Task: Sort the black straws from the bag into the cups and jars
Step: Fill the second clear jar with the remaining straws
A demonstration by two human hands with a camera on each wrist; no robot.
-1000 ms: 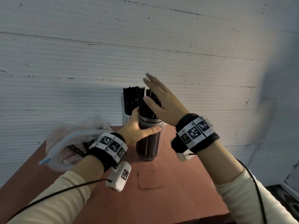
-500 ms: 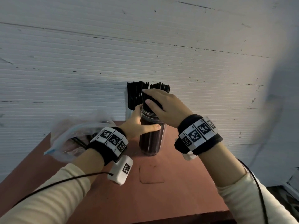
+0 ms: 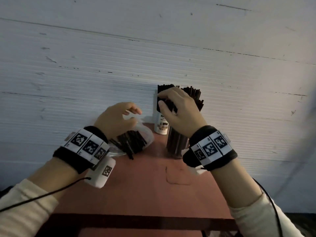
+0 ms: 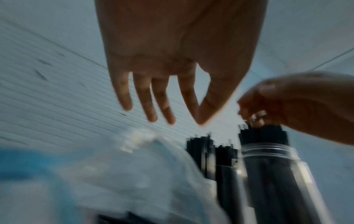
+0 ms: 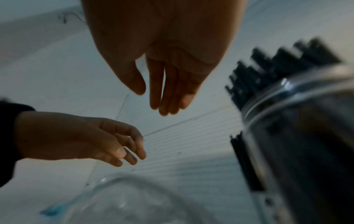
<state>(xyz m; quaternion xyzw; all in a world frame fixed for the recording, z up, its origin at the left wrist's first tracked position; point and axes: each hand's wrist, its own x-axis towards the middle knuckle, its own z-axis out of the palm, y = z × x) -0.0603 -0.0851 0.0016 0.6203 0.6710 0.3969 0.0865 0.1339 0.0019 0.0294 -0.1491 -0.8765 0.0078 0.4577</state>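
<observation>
A clear jar (image 3: 176, 146) packed with black straws stands on the reddish table (image 3: 136, 194). My right hand (image 3: 161, 100) hovers over its straw tops, fingers bent down onto them; in the right wrist view this right hand (image 5: 153, 101) holds nothing, with the jar (image 5: 306, 136) beside it. My left hand (image 3: 133, 115) hangs loosely curled above the clear plastic bag (image 3: 147, 134), apart from it. Loose black straws (image 3: 130, 142) lie in the bag. In the left wrist view the left hand (image 4: 176, 119) is empty over the blurred bag (image 4: 134, 174).
A white cup (image 3: 160, 127) full of straws stands against the white ribbed wall (image 3: 85, 74). Another bunch of straws (image 3: 195, 96) rises behind the jar, its container hidden. The table's front edge (image 3: 136, 221) lies near me.
My left hand has let go of the jar and moved left over the bag. My right hand has curled down onto the jar's straw tops.
</observation>
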